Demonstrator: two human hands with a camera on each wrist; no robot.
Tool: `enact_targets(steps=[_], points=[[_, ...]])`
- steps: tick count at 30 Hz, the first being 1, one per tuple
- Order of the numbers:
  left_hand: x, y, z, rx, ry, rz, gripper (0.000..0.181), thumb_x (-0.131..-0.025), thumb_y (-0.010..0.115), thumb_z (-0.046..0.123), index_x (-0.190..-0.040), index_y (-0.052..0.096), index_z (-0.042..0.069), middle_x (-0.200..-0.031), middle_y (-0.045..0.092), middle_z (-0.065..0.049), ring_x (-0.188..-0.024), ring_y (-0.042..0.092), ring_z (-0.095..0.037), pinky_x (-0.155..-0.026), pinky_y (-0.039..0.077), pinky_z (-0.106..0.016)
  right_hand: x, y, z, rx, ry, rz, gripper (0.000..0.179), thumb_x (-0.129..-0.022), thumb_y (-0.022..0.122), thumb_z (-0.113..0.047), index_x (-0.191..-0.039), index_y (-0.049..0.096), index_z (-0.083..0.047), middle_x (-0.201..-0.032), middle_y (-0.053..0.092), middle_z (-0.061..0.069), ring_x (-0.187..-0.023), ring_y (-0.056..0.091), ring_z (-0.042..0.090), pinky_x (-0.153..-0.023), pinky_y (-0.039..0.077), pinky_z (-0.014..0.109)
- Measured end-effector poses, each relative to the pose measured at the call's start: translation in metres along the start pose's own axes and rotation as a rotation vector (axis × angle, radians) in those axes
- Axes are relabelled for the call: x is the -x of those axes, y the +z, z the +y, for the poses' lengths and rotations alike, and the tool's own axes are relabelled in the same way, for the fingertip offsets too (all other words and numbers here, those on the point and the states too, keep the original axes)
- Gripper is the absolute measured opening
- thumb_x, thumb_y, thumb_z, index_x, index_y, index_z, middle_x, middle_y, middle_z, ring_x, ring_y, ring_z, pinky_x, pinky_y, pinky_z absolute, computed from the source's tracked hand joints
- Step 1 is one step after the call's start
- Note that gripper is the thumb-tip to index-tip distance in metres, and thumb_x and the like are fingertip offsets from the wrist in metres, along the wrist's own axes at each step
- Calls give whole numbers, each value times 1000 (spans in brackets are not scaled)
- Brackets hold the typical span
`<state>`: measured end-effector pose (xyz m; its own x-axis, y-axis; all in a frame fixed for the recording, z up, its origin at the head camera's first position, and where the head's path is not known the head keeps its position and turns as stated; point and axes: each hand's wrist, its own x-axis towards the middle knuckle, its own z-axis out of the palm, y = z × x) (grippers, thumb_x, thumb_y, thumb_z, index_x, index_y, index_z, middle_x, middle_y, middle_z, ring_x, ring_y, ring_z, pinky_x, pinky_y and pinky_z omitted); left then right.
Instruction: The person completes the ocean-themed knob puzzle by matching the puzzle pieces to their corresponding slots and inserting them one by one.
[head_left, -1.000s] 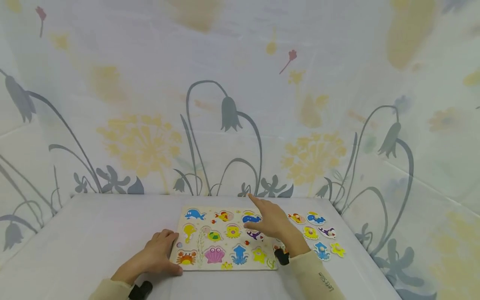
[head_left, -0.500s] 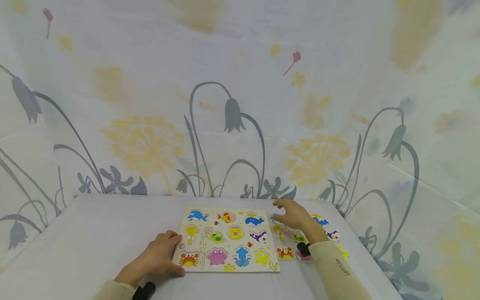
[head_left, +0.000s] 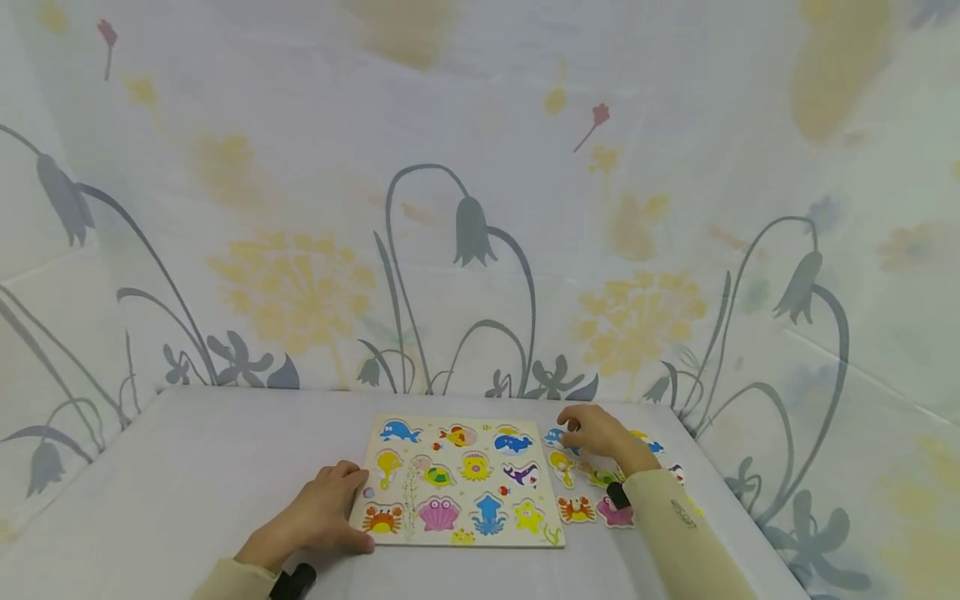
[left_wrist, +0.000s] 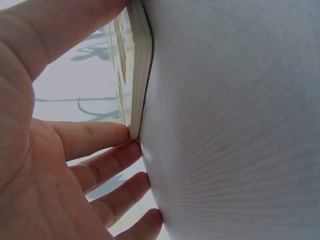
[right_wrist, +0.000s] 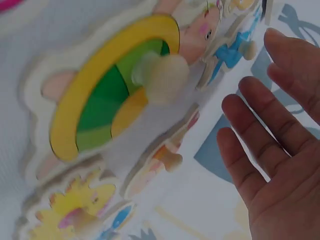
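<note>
Blue dolphin under my right hand, board braced by my left

Wood shows at the cut edge of the board (head_left: 459,490), which lies flat on the white-covered table (head_left: 247,450) in front of me. My left hand (head_left: 318,510) touches its near left corner, thumb by the near end, fingertips against the left edge and spread rather than wrapped round it. I judge that I brace it this way so the board cannot skid, and from the side so its pictures are left uncovered.

My right hand (head_left: 600,435) reaches over the loose pieces just beyond the board's right edge. Its fingers are a little bent, apart from one another and clamped on nothing; the dolphin (right_wrist: 229,56) lies just beside them, its knob (right_wrist: 249,50) upward, which should make it easy to pinch.

Down the side nearest the board run the dolphin, the seahorse (head_left: 562,468) and the crab (head_left: 577,509), the same order as the board's left column. That looks deliberate, a layout that makes matching simple. The turtle (right_wrist: 95,100) and the shell (head_left: 615,512) sit in the next column; my forearm hides part of the rest.
</note>
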<state>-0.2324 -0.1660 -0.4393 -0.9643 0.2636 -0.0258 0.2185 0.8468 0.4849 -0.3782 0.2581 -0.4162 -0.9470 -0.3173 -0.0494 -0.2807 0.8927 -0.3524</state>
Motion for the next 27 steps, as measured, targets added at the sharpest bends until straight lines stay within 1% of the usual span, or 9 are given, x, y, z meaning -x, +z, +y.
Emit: enact_targets(steps=[4, 9, 16, 20, 24, 27], points=[[1, -1, 0, -11, 5, 9, 97, -54, 91, 43, -130, 53, -5, -126, 49, -17, -118, 43, -39, -99, 36, -59, -6, -3, 1, 8, -30, -32, 24, -86, 71, -17, -109, 66, -9, -94, 61, 4, -80, 54, 19, -75, 50, 39], [2, -1, 1, -1, -1, 6, 97, -54, 91, 43, -130, 53, -4, -127, 49, -17, -118, 44, -39, -99, 36, -58, -12, 2, 3, -32, -34, -78, 16, -86, 70, -11, -101, 66, -12, -88, 59, 1, -77, 54, 18, -70, 50, 34], [1, 1, 1, -1, -14, 6, 97, -54, 91, 44, -130, 54, -3, -128, 49, -16, -118, 43, -38, -99, 36, -58, -16, 6, 2, 7, -59, -71, 11, -83, 70, -8, -92, 67, -13, -86, 58, 0, -76, 52, 17, -69, 50, 33], [0, 2, 1, 6, -13, 3, 97, -54, 91, 44, -131, 53, -2, -128, 49, -15, -118, 43, -38, -100, 36, -58, -17, 6, 1, 11, -46, -84, 8, -84, 69, -7, -88, 67, -13, -85, 57, 0, -76, 52, 17, -69, 49, 33], [1, 1, 1, 5, -11, 5, 97, -54, 91, 44, -131, 53, -3, -128, 49, -16, -118, 43, -38, -100, 36, -58, -17, 6, 0, 19, -47, -88, 7, -85, 68, -7, -87, 66, -13, -85, 57, -1, -76, 51, 17, -70, 49, 34], [1, 1, 2, 5, -21, 2, 97, -54, 91, 44, -131, 53, -2, -129, 49, -15, -119, 43, -37, -101, 35, -57, -17, 6, 0, 29, -47, -88, 6, -86, 67, -8, -87, 66, -14, -85, 57, -1, -77, 51, 17, -71, 49, 34]])
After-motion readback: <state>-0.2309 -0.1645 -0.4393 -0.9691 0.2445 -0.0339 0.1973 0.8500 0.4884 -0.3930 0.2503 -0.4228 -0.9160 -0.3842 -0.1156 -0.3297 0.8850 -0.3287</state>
